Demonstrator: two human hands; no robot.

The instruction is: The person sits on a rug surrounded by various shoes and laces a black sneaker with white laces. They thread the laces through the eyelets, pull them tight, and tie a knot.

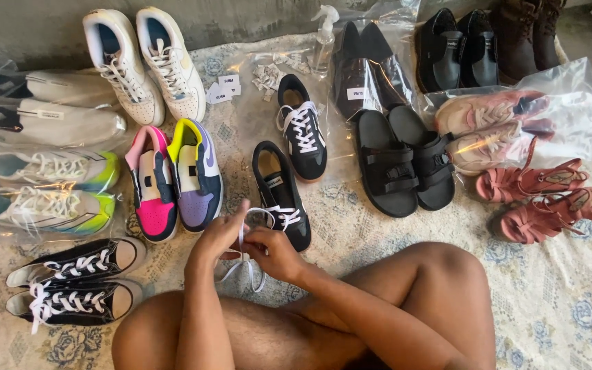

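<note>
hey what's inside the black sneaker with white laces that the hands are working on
Inside the black sneaker a tan insole shows at the heel opening. The toe end is hidden under the tongue, the white laces and the left hand and right hand.

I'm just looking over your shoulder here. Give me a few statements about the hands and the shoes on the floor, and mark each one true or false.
1. Both hands, the left hand and the right hand, are on the white laces of a black sneaker. True.
2. The spray bottle lies on its side. False: it stands upright near the wall.
3. The black sandals sit side by side. True.
4. The red strappy sandals are sealed in a plastic bag. False: they lie bare on the patterned cloth.
5. The black high-tops have white laces. True.
</note>
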